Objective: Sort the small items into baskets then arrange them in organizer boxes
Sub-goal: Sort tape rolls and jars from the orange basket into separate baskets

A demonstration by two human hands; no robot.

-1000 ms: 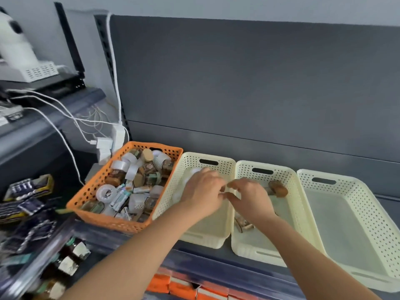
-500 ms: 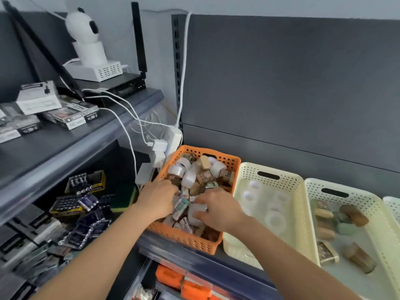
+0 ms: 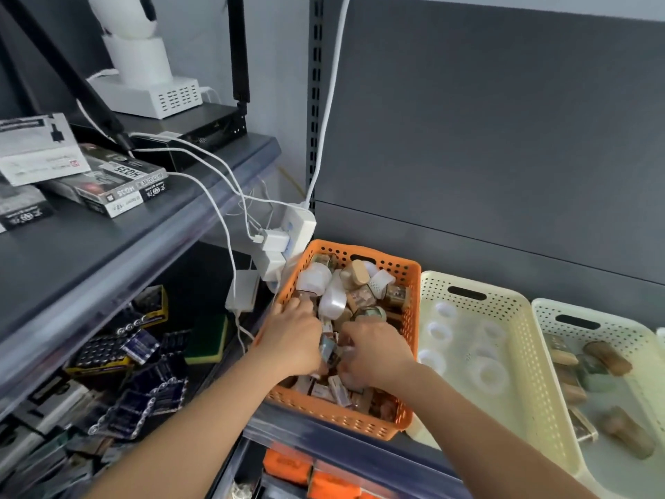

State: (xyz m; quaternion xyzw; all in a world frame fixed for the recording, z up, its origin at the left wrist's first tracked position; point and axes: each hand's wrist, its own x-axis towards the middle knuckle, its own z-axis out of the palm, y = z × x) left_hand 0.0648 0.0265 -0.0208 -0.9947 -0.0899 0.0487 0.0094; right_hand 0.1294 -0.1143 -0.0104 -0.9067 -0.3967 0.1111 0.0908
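Nearest, on the front of the shelf point(image 3: 345, 450): the orange basket point(image 3: 342, 415), perforated plastic with straight walls, heaped with mixed small items point(image 3: 354, 286). White rounded tubs, tan caps, little brown bottles, printed packets, mostly glossy and lying loose.

Buried in that heap, the left hand point(image 3: 291, 342) toward the left wall and the right hand point(image 3: 376, 354) just beside it. Fingers curled down among the pieces and hidden by them; cannot tell whether gripping anything or only raking through.

Probably mid-sort, picking out one kind. Best done one piece per hand rather than by scooping. Pinch round tubs across the width to guard against slipping on smooth sides. Keep wrists off the rim so as not to drag the basket toward the shelf edge. Check the kind before carrying it right.

Further right, just beside the orange one: a cream basket point(image 3: 503, 315), same perforated plastic, holding white tape rolls point(image 3: 487, 372) lying flat as rings. Beyond it, a second cream basket point(image 3: 611, 320) with rounded brown pieces point(image 3: 608, 358).

Farthest, by the orange basket's back corner, a white power strip point(image 3: 300, 228) with plugs.
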